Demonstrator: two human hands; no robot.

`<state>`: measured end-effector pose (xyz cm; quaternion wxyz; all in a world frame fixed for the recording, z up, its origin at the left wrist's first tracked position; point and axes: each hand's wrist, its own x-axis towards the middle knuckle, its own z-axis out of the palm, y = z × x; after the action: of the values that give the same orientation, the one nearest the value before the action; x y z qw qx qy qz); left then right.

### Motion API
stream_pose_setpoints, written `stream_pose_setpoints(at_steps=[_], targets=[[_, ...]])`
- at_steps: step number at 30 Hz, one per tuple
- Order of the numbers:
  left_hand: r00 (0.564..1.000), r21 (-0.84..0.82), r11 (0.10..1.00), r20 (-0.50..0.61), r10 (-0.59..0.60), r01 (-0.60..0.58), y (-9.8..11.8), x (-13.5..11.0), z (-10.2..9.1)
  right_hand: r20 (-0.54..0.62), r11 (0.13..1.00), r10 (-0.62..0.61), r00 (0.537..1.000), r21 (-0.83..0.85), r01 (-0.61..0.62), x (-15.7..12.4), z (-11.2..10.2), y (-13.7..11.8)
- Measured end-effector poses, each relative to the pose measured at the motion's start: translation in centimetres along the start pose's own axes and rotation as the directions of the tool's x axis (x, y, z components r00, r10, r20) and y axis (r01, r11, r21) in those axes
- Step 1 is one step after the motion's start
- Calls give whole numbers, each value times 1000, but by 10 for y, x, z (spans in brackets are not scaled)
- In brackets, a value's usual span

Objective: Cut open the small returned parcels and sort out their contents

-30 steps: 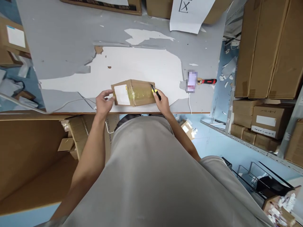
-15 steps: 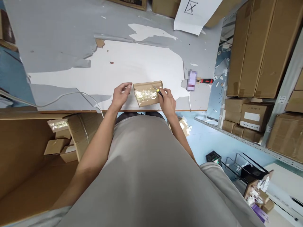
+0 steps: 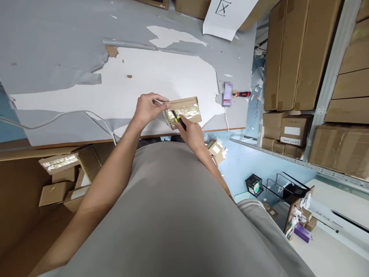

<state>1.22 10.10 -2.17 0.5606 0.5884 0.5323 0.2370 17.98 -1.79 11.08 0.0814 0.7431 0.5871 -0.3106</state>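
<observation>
A small flat cardboard box point(image 3: 188, 107), with shiny clear tape across its top, lies near the front edge of the worktable. My left hand point(image 3: 150, 107) pinches the box's far left corner between thumb and fingers. In my right hand point(image 3: 191, 134) is a box cutter point(image 3: 180, 120) with a black and yellow handle. Its tip points up and left, over the taped left part of the box. Whether the blade touches the tape I cannot tell. The right fingers partly cover the box's near side.
On the table's right lie a phone point(image 3: 227, 94) on a white cable and a red-black handled tool point(image 3: 243, 94). A large open carton point(image 3: 17, 184) with small boxes stands at the lower left. Shelves with cartons point(image 3: 288, 57) rise on the right. A white sheet point(image 3: 227, 19) hangs at the back.
My left hand has moved right onto the box's corner. My right hand has carried the box cutter left and nearer me, from the box's right side to its left part. The view has shifted slightly.
</observation>
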Motion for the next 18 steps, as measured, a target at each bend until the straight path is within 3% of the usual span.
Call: stream_pose_setpoints(at_steps=[4, 8, 13, 18], targets=[[1000, -22, 1000, 3, -20, 20, 2, 2, 1, -7, 998, 50, 999, 43, -50, -1, 9, -20], [1000, -26, 999, -2, -29, 29, 3, 2, 5, 2, 996, 79, 997, 44, -79, -3, 4, -30], [1000, -27, 999, -12, -23, 23, 5, 1, 7, 57, 991, 126, 990, -51, -123, 2, -6, -50], [999, -25, 999, -23, -41, 40, 3, -4, 8, 66, 977, 171, 983, -142, -161, 5, -2, -66]])
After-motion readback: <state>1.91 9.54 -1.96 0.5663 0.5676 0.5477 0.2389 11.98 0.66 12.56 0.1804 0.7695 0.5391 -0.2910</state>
